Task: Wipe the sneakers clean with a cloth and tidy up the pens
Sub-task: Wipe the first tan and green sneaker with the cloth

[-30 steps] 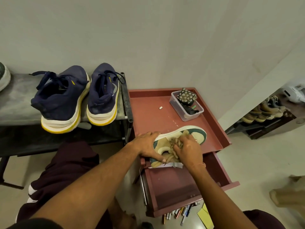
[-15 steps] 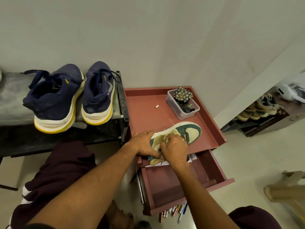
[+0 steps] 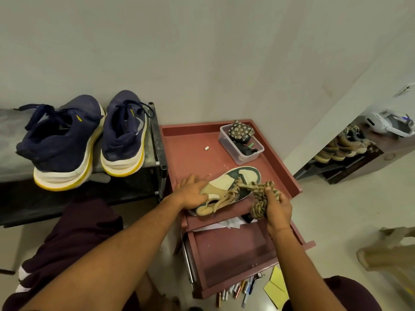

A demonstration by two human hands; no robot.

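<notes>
Red cabinet top [image 3: 179, 153], rimmed on three sides, is left with open room toward 11 o'clock. At its 6 o'clock edge a sneaker [image 3: 226, 185] is pressed by the flat-fingered left hand [image 3: 193, 194]. At the sneaker's 3 o'clock a striped cloth [image 3: 260, 198] is gripped by the right hand [image 3: 277, 207]. Pens [image 3: 238, 290] are scattered on the floor below the drawer [image 3: 224, 254].

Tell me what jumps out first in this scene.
A green-and-cream sneaker lies on the red cabinet top, the left hand resting on its heel end while the right hand grips a striped cloth beside it. A pair of navy sneakers with yellow-edged soles sits on the grey shelf to the left. Pens lie scattered on the floor below the open drawer.
</notes>
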